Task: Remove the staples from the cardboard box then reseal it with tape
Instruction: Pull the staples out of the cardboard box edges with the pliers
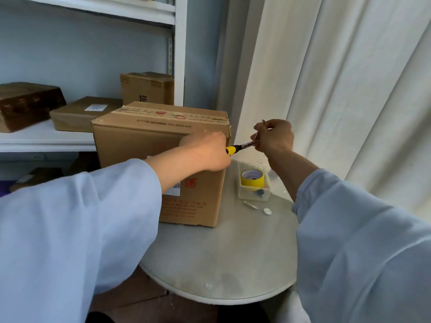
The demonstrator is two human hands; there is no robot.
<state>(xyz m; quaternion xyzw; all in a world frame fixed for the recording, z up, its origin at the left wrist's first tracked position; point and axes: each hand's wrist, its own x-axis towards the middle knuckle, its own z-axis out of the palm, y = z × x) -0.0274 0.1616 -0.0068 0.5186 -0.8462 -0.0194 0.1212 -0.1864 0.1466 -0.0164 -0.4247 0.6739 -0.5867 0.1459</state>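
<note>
A brown cardboard box [149, 134] with printed tape along its top seam stands on a round grey table [233, 252]. My left hand [207, 150] grips a tool with a yellow handle [231, 150] in front of the box's upper right corner; its metal tip points right. My right hand [274, 136] is raised just right of the box, fingers pinching a thin bent metal staple [258, 129] at the tool's tip. A yellow tape roll [252, 178] sits in a clear plastic tray [254, 194] on the table.
A loose metal staple [250, 204] and a small round silver piece [267, 211] lie on the table by the tray. White shelves [46, 138] behind hold several more cardboard boxes. A pale curtain [338, 78] hangs at the right.
</note>
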